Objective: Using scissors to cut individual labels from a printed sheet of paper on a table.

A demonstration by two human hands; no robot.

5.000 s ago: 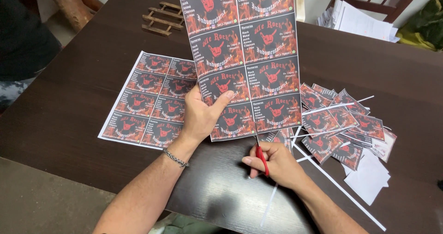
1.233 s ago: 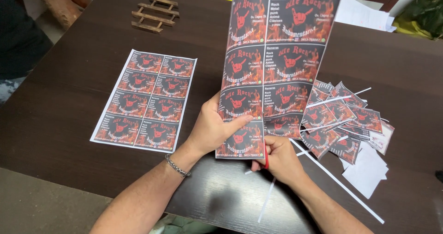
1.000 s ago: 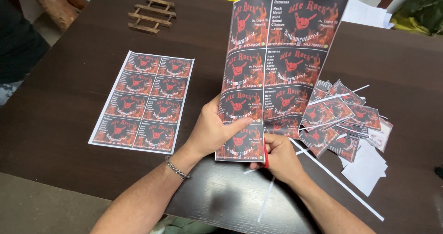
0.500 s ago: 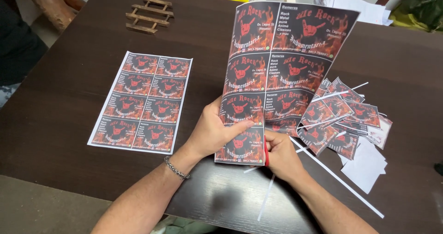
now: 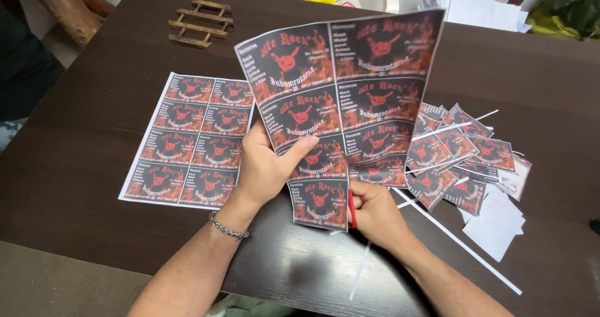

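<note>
The left hand grips a printed sheet of dark red-and-black cards, thumb pressed across the front of it and fingers behind, holding it raised and tilted above the dark wooden table. The right hand is closed around red-handled scissors at the sheet's lower edge, just right of the left hand; the blades are hidden behind the paper, so how far they are parted cannot be told. The lower right part of the sheet is already cut away, leaving one column of cards hanging lowest.

Left of the sheet, a second uncut sheet of the same cards lies flat on the table. Right of the sheet sits a loose pile of cut cards, with thin white paper strips and white offcuts just beyond it. Up and left of the held sheet rests a small wooden trivet. A metal bracelet circles the left wrist
</note>
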